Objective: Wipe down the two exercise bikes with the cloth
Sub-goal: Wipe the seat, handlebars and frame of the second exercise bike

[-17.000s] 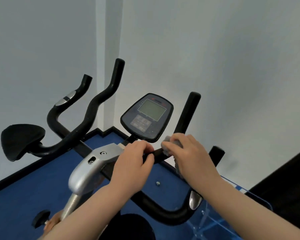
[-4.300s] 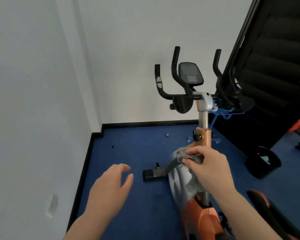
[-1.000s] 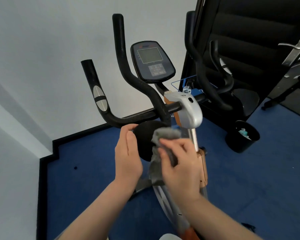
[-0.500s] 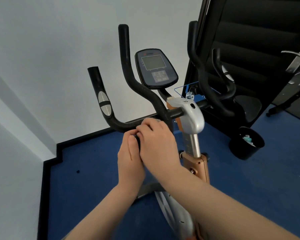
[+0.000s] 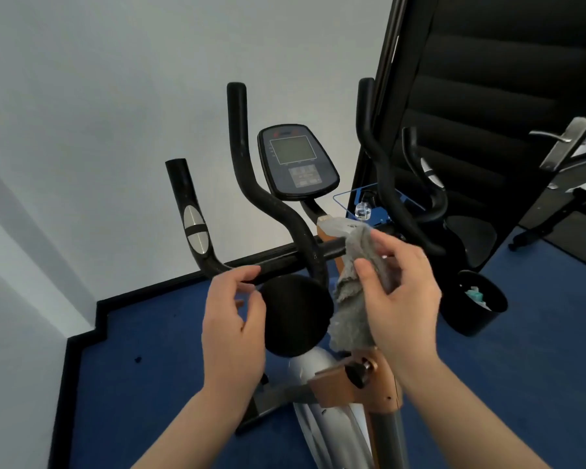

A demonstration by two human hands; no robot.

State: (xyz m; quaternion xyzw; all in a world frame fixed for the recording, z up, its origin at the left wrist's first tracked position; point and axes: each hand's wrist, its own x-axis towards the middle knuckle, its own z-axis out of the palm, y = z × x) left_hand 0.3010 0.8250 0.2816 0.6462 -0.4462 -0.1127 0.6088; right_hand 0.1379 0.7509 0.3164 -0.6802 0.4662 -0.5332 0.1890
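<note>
An exercise bike with black handlebars point(image 5: 271, 211), a grey console point(image 5: 296, 162) and an orange-and-silver frame point(image 5: 356, 384) stands in front of me. My right hand point(image 5: 400, 292) grips a grey cloth point(image 5: 352, 292) beside the silver stem clamp, just right of the round black elbow pad point(image 5: 295, 313). My left hand point(image 5: 234, 319) hovers at the pad's left edge below the crossbar, fingers apart and curled, holding nothing. Only one bike is in view.
A large black panel point(image 5: 487, 106) leans behind the bike on the right, next to a door handle point(image 5: 562, 143). A black bin point(image 5: 474, 302) stands on the blue carpet at right. White walls with black skirting close off the left and back.
Half a second ago both hands pressed together on the elbow pad. They have since parted: the right hand has lifted the cloth toward the stem clamp, and the left has come off the pad.
</note>
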